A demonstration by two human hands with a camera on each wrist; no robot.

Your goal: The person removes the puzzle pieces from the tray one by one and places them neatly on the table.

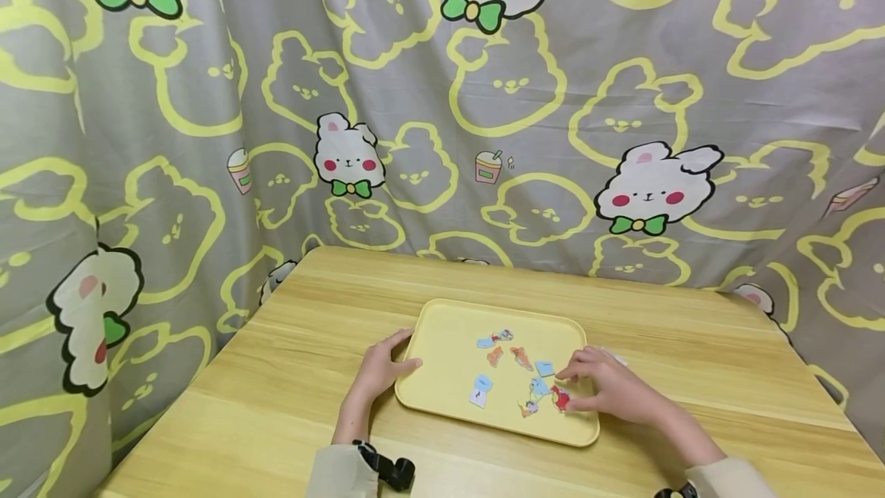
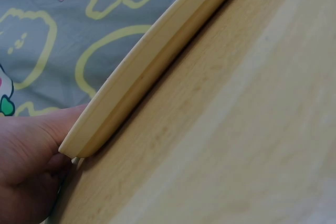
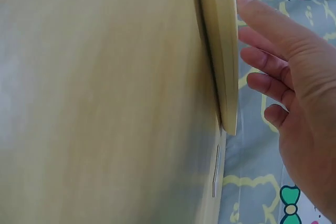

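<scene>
A yellow rectangular tray [image 1: 442, 329] lies on the table with several small paper cutout pieces in it. At its left edge my left hand [image 1: 376, 369] holds the rim, thumb over the inside; the left wrist view shows the same hand [image 2: 31, 161] at the tray's corner. My right hand [image 1: 611, 389] reaches over the tray's right side. Its thumb is at a red piece [image 1: 561, 398], and its index fingertip is near a light blue piece [image 1: 545, 368]. In the right wrist view, the right hand's fingers [image 3: 268, 61] are loosely bent and spread; the pieces are hidden there.
Two orange pieces [image 1: 521, 358] lie mid-tray, with a blue-and-white piece [image 1: 480, 390] nearer the front. Something flat and white [image 1: 614, 357] lies on the wooden table [image 1: 276, 375], partly behind the right hand. A patterned curtain [image 1: 415, 98] surrounds the table.
</scene>
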